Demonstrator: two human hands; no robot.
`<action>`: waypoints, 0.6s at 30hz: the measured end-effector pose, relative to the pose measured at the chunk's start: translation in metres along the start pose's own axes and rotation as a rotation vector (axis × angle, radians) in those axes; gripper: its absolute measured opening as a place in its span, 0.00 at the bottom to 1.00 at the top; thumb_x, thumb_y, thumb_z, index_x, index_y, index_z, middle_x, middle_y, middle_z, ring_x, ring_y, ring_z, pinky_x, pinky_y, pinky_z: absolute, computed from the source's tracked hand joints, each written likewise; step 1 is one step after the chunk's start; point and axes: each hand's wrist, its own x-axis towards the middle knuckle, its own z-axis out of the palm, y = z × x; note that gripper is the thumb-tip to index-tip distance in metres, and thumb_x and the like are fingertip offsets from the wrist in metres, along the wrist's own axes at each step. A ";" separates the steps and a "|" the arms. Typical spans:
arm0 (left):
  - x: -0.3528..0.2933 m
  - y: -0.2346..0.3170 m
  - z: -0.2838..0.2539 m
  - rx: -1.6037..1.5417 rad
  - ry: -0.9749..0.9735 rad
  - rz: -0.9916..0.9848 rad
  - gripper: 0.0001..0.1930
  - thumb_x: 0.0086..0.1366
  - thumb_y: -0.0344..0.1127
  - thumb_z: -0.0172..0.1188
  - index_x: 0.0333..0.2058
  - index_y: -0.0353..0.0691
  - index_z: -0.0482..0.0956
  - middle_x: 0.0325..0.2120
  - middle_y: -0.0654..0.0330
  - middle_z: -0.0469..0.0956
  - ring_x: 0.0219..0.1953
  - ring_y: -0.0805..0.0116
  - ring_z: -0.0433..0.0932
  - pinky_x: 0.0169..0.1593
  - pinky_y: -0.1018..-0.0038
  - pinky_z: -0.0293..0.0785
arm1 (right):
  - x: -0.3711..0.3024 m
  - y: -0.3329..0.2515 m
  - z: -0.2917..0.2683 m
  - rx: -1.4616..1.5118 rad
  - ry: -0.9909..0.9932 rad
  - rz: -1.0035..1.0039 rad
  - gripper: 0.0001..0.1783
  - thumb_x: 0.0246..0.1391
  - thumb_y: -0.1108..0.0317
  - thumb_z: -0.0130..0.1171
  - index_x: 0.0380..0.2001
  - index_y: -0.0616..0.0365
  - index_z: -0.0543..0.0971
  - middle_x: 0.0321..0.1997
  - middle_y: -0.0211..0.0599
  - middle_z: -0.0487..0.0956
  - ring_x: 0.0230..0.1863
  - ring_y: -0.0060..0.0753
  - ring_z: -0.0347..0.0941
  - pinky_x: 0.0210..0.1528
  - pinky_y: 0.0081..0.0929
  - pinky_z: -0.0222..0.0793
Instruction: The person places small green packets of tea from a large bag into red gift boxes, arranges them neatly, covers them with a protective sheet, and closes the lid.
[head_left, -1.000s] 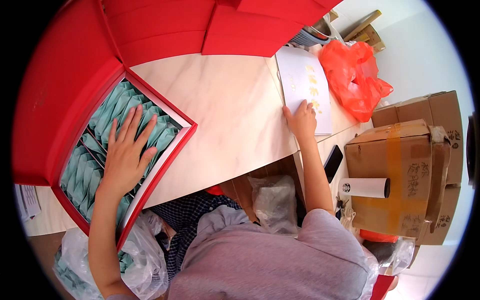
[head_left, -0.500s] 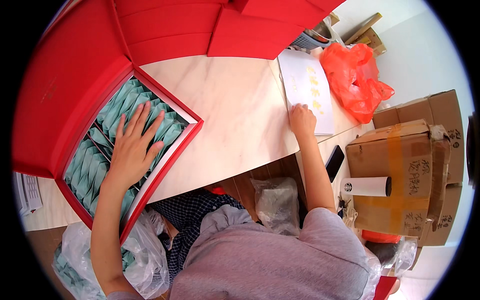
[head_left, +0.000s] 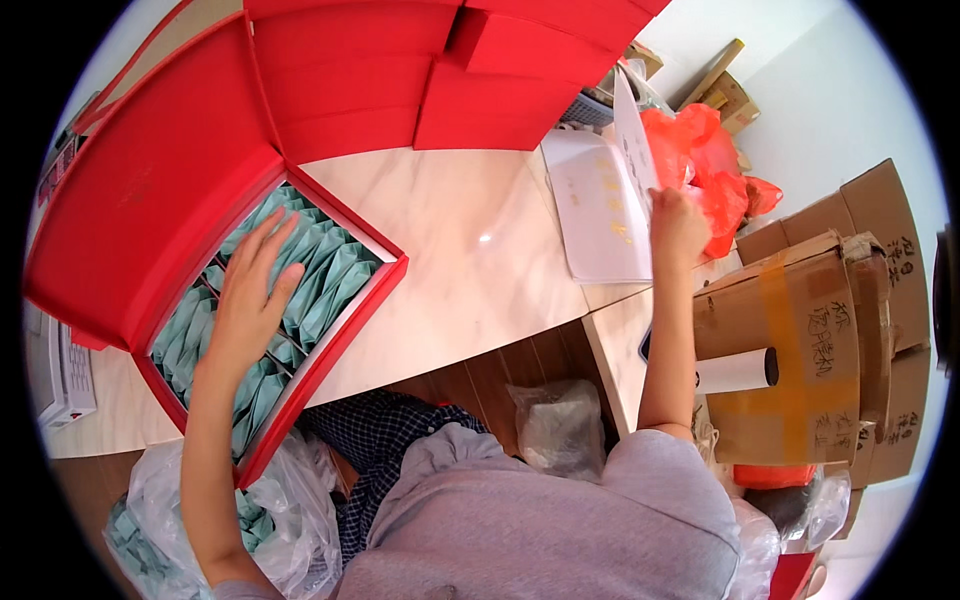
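An opened red gift box (head_left: 395, 272) stands at the left with its lid folded back. Rows of pale green wrapped packets (head_left: 325, 270) fill it, with dark dividers between some rows. My left hand (head_left: 250, 285) lies over the packets, fingers stretched out, holding nothing. At the right, my right hand (head_left: 678, 225) is closed on the edge of a white sheet (head_left: 632, 125), which stands tilted up. Beneath it lies a white sheet with gold lettering (head_left: 590, 225), flat on the table. The fingertips of my right hand are partly hidden.
Stacked red boxes (head_left: 350, 80) line the table's far side. A red plastic bag (head_left: 700, 150) sits beyond the sheets. Cardboard cartons (head_left: 780, 350) and a white tumbler (head_left: 735, 370) are at the right. A clear bag of green packets (head_left: 270, 510) stands below the box.
My right hand has moved right and slightly up, lifting the white sheet from the flat one. My left hand has shifted slightly left over the packets.
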 end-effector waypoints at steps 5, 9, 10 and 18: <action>-0.014 0.013 0.005 -0.057 0.032 0.029 0.23 0.65 0.40 0.54 0.57 0.40 0.68 0.59 0.52 0.63 0.61 0.53 0.61 0.63 0.62 0.56 | -0.036 -0.009 0.063 0.145 -0.084 -0.119 0.13 0.42 0.58 0.66 0.16 0.55 0.78 0.21 0.41 0.78 0.23 0.44 0.76 0.25 0.38 0.69; -0.030 0.014 0.005 -0.033 -0.015 0.027 0.24 0.62 0.36 0.57 0.57 0.42 0.68 0.59 0.54 0.63 0.62 0.54 0.61 0.63 0.65 0.56 | -0.066 -0.022 0.100 0.302 -0.064 -0.148 0.16 0.42 0.57 0.67 0.18 0.57 0.75 0.22 0.40 0.77 0.22 0.45 0.75 0.24 0.38 0.69; -0.033 0.013 0.004 -0.038 -0.014 0.012 0.24 0.62 0.35 0.57 0.57 0.42 0.69 0.59 0.54 0.63 0.62 0.55 0.62 0.62 0.65 0.57 | -0.071 -0.027 0.100 0.288 -0.119 -0.111 0.17 0.44 0.56 0.66 0.17 0.57 0.73 0.23 0.39 0.77 0.22 0.45 0.75 0.24 0.38 0.68; -0.043 0.018 0.006 -0.064 -0.006 0.017 0.22 0.62 0.33 0.56 0.56 0.39 0.70 0.59 0.53 0.64 0.61 0.54 0.63 0.61 0.65 0.59 | -0.090 -0.019 0.103 0.358 -0.330 0.010 0.13 0.52 0.59 0.57 0.25 0.58 0.80 0.25 0.44 0.79 0.28 0.50 0.77 0.31 0.43 0.71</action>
